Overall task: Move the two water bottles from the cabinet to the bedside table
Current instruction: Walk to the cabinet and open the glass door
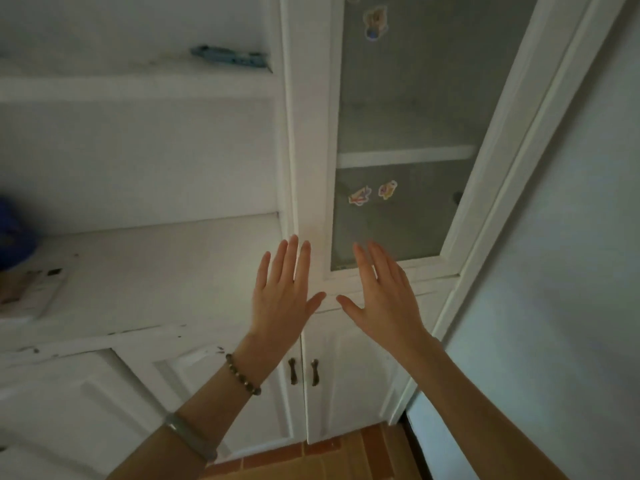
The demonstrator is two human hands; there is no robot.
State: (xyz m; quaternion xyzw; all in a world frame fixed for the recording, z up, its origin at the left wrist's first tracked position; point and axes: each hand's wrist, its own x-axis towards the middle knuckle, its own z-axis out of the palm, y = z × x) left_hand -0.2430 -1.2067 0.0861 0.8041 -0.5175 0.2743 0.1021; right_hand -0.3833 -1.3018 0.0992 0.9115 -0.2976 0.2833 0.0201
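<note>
A white cabinet (308, 150) fills the view, with open shelves on the left and a frosted glass door (415, 116) on the right. No water bottle shows anywhere. My left hand (282, 292) is raised flat with fingers spread, in front of the cabinet's middle post. My right hand (384, 292) is raised beside it, fingers spread, in front of the lower corner of the glass door. Both hands hold nothing. A bead bracelet and a pale bangle sit on my left forearm.
Two lower doors with dark handles (304, 371) are closed below my hands. A blue object (14, 233) and a flat packet (31, 289) lie on the left shelf. A bluish item (230, 57) lies on the upper shelf. A pale wall (571, 271) stands at right.
</note>
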